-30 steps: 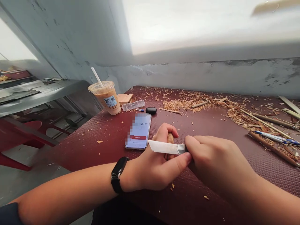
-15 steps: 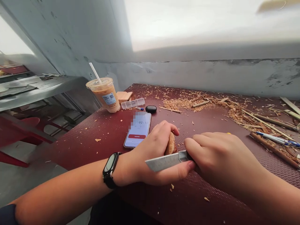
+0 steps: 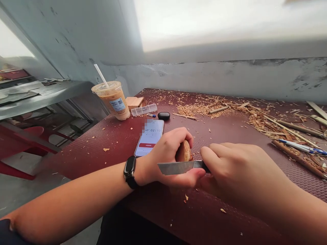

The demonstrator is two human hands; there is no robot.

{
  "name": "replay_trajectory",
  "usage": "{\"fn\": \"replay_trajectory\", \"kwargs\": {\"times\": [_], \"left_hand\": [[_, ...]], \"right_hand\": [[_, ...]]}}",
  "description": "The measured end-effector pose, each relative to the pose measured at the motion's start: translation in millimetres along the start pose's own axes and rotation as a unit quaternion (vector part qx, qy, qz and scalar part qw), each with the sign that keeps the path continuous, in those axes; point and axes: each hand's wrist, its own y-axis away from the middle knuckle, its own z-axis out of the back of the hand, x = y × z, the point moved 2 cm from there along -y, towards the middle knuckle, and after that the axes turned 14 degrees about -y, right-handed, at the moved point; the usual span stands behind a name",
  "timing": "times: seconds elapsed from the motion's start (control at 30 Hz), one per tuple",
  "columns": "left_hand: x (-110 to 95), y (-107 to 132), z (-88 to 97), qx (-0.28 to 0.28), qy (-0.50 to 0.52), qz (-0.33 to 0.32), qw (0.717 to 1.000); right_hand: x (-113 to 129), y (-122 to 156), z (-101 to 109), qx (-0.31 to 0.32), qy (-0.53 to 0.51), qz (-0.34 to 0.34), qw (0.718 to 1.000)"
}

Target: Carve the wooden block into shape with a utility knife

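Observation:
My left hand (image 3: 167,160) is wrapped around a small rounded piece of brown wood (image 3: 183,151), held just above the dark red table (image 3: 107,136). My right hand (image 3: 235,173) is closed on the handle of a knife, and its flat steel blade (image 3: 176,167) lies across my left thumb, against the lower side of the wood. A black smart band (image 3: 129,172) sits on my left wrist. A few fresh chips (image 3: 186,198) lie on the table below my hands.
A phone (image 3: 150,136) with a running timer lies beyond my left hand. Behind it stand an iced coffee cup with straw (image 3: 112,100), a wooden block (image 3: 134,102), a clear plastic case (image 3: 144,109) and a black earbud case (image 3: 164,115). Shavings, sticks (image 3: 297,160) and a pen (image 3: 301,147) cover the right side.
The blade has dropped from the top of the wood to its lower side. My left hand has turned the wood, showing more of its rounded face. The camera view shifted slightly.

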Motion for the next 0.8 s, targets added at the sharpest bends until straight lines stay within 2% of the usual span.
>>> {"fn": "replay_trajectory", "kwargs": {"times": [0.13,0.43,0.6,0.7,0.8], "left_hand": [[-6,0,-0.1,0.001,-0.003,0.018,1.0],[-15,6,2.3,-0.04,0.031,0.097,0.994],[-14,6,4.2,-0.05,0.002,0.052,0.997],[-11,4,2.3,-0.021,0.008,0.016,1.0],[-11,2,0.4,0.014,0.025,0.015,0.999]], "right_hand": [[0,-1,0,0.017,-0.005,0.005,1.0],[1,4,-7,-0.023,0.01,-0.019,1.0],[4,4,-2,-0.015,-0.003,-0.012,1.0],[3,-2,1,0.024,-0.045,0.011,0.999],[2,-5,3,0.039,-0.07,0.019,0.997]]}}
